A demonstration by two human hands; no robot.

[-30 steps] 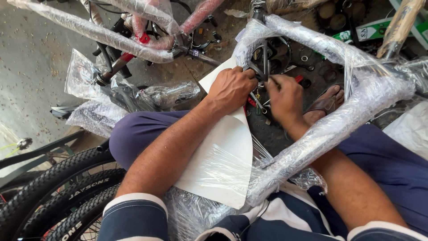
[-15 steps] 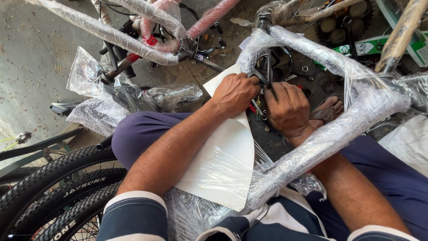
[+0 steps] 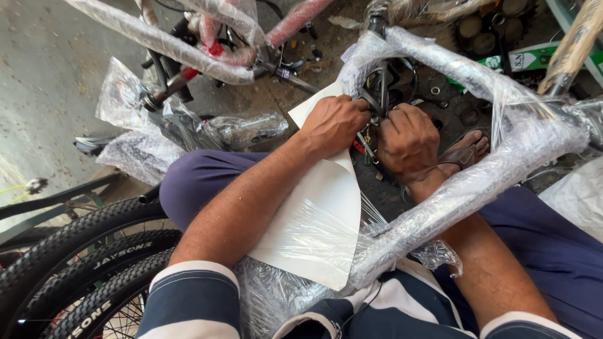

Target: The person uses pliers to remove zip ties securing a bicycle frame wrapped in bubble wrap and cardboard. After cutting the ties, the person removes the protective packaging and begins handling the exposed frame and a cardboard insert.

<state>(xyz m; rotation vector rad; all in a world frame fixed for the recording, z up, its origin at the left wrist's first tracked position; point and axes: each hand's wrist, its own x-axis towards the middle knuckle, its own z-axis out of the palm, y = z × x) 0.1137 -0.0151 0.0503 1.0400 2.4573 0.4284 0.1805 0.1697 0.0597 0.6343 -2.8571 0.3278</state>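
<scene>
Both fists are balled up mid-frame: my left hand and right hand are clenched on small metal parts at the plastic-wrapped bike frame, which runs from upper middle down to lower center across my lap. Can't tell exactly what each one pinches. A white sheet lies under my left forearm. No real containers, just crumpled plastic wrap at upper left. Tyres sit lower left, and a pink wrapped frame lies up top on the grimy concrete floor.
</scene>
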